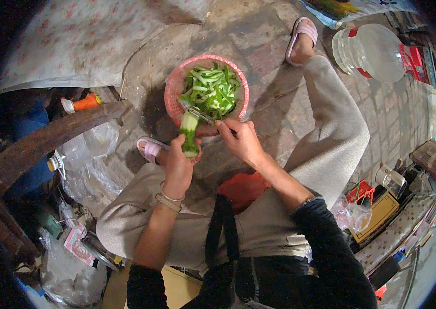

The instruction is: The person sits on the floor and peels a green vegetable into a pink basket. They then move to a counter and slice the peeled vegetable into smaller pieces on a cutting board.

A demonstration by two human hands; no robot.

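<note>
My left hand [179,166] grips the lower end of a cucumber-like green vegetable [189,129]. Its upper part is pale and peeled, while dark green skin still covers the lower part. In my right hand [243,141] is the handle of a metal peeler [201,114], whose head lies across the vegetable's peeled upper end. Both are held over the near rim of a round pink plastic basket [245,87] on the floor between my feet. Green and pale strips [212,89] are heaped inside it.
Brick paving [268,58] surrounds the basket. At upper right lies a large clear water bottle [372,52]. On the left are a curved brown beam [59,131] and clear plastic bags [90,170]. A flowered cloth [86,42] hangs at upper left. A cluttered shelf [384,247] stands right.
</note>
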